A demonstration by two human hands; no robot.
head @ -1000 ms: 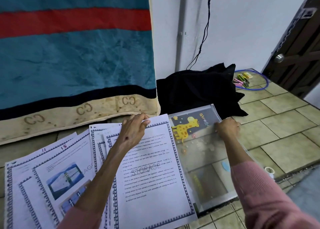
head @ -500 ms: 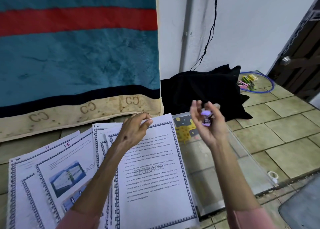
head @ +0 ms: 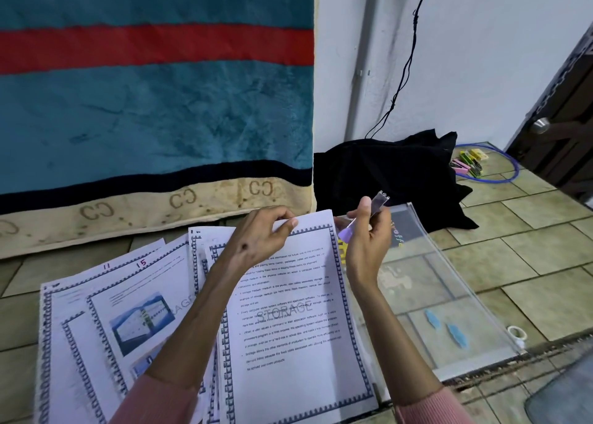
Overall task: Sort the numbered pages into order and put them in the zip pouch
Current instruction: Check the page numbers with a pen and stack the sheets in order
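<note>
Printed pages with patterned borders lie fanned on the floor; two at the left bear handwritten numbers 11 (head: 106,265) and 15 (head: 141,262). My left hand (head: 256,240) grips the top edge of the uppermost page (head: 288,333), which has a "STORAGE" watermark. The clear zip pouch (head: 455,295) with a cartoon print lies flat on the tiles right of the pages. Above its left end my right hand (head: 365,250) is raised and pinches a small purple and clear clip-like piece (head: 378,203).
A teal, red and tan blanket (head: 160,109) hangs behind the pages. A black cloth (head: 385,170) lies heaped against the wall. Coloured clips (head: 468,163) sit inside a blue hoop near the door (head: 571,125). A small tape roll (head: 517,332) lies by the pouch's right edge.
My right hand left the pouch's top edge and rose with the small purple piece, then shifted left towards the page's top corner. My left hand stayed on the page.
</note>
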